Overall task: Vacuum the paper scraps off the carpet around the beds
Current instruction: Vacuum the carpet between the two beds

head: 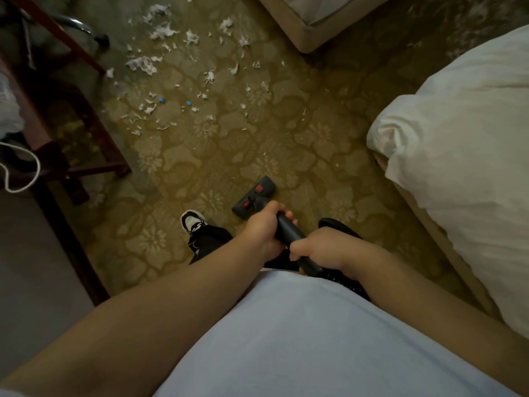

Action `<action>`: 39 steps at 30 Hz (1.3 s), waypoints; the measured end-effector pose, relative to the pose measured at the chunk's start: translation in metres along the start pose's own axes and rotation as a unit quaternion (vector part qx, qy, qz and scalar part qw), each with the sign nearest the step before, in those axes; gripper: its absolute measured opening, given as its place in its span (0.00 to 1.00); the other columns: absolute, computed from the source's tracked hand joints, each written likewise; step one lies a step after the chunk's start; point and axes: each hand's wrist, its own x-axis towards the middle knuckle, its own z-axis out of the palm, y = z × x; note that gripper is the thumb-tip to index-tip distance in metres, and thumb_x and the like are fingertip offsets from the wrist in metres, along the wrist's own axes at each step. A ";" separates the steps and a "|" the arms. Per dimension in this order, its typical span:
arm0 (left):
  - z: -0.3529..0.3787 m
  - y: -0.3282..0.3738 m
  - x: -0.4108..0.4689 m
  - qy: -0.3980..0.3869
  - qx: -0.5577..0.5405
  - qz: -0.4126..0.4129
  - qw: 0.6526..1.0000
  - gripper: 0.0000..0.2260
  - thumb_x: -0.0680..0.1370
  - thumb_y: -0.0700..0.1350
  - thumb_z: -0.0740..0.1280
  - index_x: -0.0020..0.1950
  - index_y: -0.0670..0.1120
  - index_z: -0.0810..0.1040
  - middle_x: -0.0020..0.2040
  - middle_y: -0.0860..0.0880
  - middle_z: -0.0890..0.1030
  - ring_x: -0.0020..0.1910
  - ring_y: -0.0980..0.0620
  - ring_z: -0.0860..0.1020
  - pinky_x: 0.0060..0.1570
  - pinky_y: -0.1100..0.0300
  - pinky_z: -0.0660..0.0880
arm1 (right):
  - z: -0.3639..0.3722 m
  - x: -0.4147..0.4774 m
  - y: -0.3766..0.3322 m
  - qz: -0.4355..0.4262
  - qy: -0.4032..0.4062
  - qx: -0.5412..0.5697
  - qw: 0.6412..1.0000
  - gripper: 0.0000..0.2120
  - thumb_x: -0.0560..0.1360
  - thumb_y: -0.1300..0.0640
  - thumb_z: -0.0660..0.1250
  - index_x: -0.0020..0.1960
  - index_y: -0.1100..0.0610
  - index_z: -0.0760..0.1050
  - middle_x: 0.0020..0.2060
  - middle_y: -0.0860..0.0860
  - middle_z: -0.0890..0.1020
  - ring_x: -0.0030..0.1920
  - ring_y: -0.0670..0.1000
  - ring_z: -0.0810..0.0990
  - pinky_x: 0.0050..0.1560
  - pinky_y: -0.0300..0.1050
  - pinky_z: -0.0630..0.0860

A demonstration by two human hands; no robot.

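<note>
- Gripping the dark vacuum wand (289, 233) are both hands: the left hand (264, 229) sits farther down the tube, fingers curled tight around it, and the right hand (320, 249) sits nearer the body, fingers likewise wrapped around the tube.
- The wand's long axis runs from the person's waist toward 11 o'clock, ending at the grey floor head (254, 197) with two red pedals, flat on the patterned carpet (217, 156).
- The floor head's own long axis runs from 8 o'clock to 2 o'clock.
- White paper scraps (141, 64) lie scattered on the carpet at 11 to 12 o'clock, well apart from the floor head; two small blue bits (161, 100) lie among them.
- A white duvet (463, 156) covers the bed at 3 o'clock; a second bed base (303, 30) stands at 1 o'clock.
- A dark wooden table frame (71, 116) stands at 9 o'clock.
- A black-and-white sneaker (194, 221) is just left of the floor head.
- No readable writing shows anywhere.
</note>
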 end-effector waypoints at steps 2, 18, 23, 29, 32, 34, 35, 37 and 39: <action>-0.009 0.014 -0.004 -0.004 -0.017 0.004 1.000 0.04 0.80 0.39 0.64 0.45 0.43 0.74 0.32 0.47 0.74 0.33 0.50 0.74 0.38 0.55 0.76 | 0.006 0.000 -0.013 -0.004 -0.007 0.000 1.000 0.14 0.72 0.52 0.74 0.50 0.63 0.84 0.39 0.56 0.88 0.35 0.53 0.84 0.44 0.48 0.80; -0.159 0.248 0.018 0.046 -0.031 0.029 0.998 0.05 0.80 0.41 0.65 0.44 0.44 0.73 0.32 0.48 0.75 0.31 0.51 0.74 0.35 0.56 0.77 | 0.137 0.081 -0.246 -0.034 -0.015 -0.002 0.999 0.12 0.74 0.56 0.72 0.49 0.65 0.81 0.32 0.58 0.85 0.32 0.55 0.84 0.35 0.44 0.78; -0.197 0.329 0.020 0.064 -0.022 0.051 0.996 0.06 0.80 0.41 0.65 0.43 0.44 0.73 0.31 0.48 0.74 0.31 0.50 0.74 0.36 0.56 0.76 | 0.171 0.113 -0.320 -0.064 -0.024 0.006 0.998 0.13 0.74 0.55 0.72 0.52 0.64 0.81 0.34 0.57 0.86 0.31 0.54 0.85 0.37 0.46 0.80; -0.218 0.382 0.018 0.077 -0.021 0.071 0.994 0.07 0.80 0.41 0.65 0.42 0.44 0.73 0.30 0.48 0.75 0.31 0.51 0.74 0.37 0.57 0.76 | 0.194 0.130 -0.371 -0.079 -0.030 0.009 0.996 0.16 0.72 0.52 0.71 0.53 0.62 0.80 0.38 0.58 0.87 0.39 0.58 0.87 0.42 0.52 0.82; -0.213 0.386 0.017 0.078 -0.009 0.071 0.994 0.07 0.80 0.41 0.65 0.42 0.43 0.73 0.30 0.48 0.75 0.31 0.51 0.74 0.38 0.57 0.77 | 0.190 0.130 -0.372 -0.075 -0.029 0.015 0.997 0.17 0.71 0.51 0.72 0.54 0.62 0.80 0.39 0.59 0.88 0.39 0.58 0.87 0.41 0.51 0.82; -0.203 0.381 0.018 0.079 0.007 0.062 0.995 0.07 0.80 0.40 0.65 0.42 0.43 0.74 0.29 0.48 0.75 0.32 0.51 0.74 0.39 0.57 0.77 | 0.183 0.125 -0.365 -0.073 -0.025 0.028 0.997 0.15 0.73 0.53 0.72 0.54 0.62 0.80 0.38 0.58 0.87 0.36 0.55 0.87 0.39 0.48 0.81; -0.196 0.376 0.019 0.080 0.015 0.057 0.995 0.06 0.79 0.40 0.65 0.42 0.43 0.74 0.29 0.48 0.76 0.32 0.51 0.75 0.39 0.57 0.77 | 0.177 0.123 -0.359 -0.070 -0.023 0.032 0.997 0.14 0.74 0.54 0.71 0.54 0.62 0.80 0.38 0.57 0.87 0.35 0.54 0.87 0.39 0.48 0.81; -0.180 0.362 0.023 0.080 0.024 0.054 0.995 0.05 0.79 0.40 0.65 0.43 0.43 0.74 0.30 0.48 0.76 0.31 0.51 0.75 0.36 0.57 0.78 | 0.162 0.116 -0.344 -0.063 -0.022 0.044 0.997 0.12 0.75 0.55 0.71 0.54 0.62 0.80 0.36 0.56 0.87 0.34 0.53 0.86 0.39 0.47 0.81; -0.158 0.342 0.028 0.068 0.033 0.046 0.996 0.04 0.79 0.41 0.66 0.45 0.43 0.75 0.32 0.47 0.77 0.32 0.51 0.76 0.36 0.57 0.78 | 0.141 0.106 -0.325 -0.051 -0.011 0.053 0.997 0.12 0.76 0.55 0.71 0.53 0.62 0.80 0.33 0.56 0.86 0.30 0.51 0.85 0.35 0.43 0.80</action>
